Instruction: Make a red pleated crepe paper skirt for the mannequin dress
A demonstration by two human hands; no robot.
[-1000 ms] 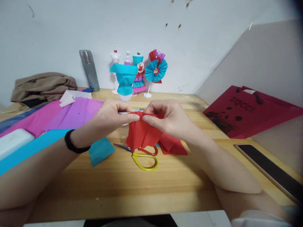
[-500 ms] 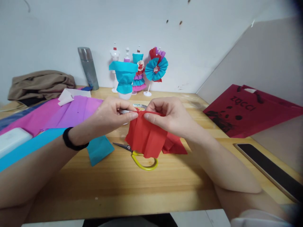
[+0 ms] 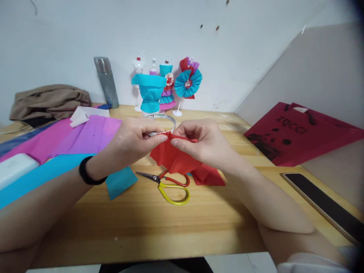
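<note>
Between my two hands hangs a piece of red crepe paper (image 3: 176, 158), its top edge gathered into small folds. My left hand (image 3: 136, 136) pinches the left end of that edge. Close beside it, my right hand (image 3: 201, 138) pinches the same edge, thumb on the near side. A white printed ring like a tape roll (image 3: 173, 122) shows just behind my fingertips; I cannot tell whether my left hand touches it. Below the paper lies a pair of scissors (image 3: 155, 178) with one red and one yellow handle. Another red paper piece (image 3: 212, 176) rests on the table under my right hand.
A blue paper square (image 3: 121, 184) and larger purple paper (image 3: 85, 136) lie left. Small dress forms, one in a blue paper top (image 3: 149, 93), stand behind, near a grey flask (image 3: 105, 83). A phone (image 3: 324, 204) and red bag (image 3: 301, 132) are right.
The red paper's lower edge has swung up and away, so the red scissor handle now shows. More of the white ring is visible. Both hands keep their pinch, nearly in place.
</note>
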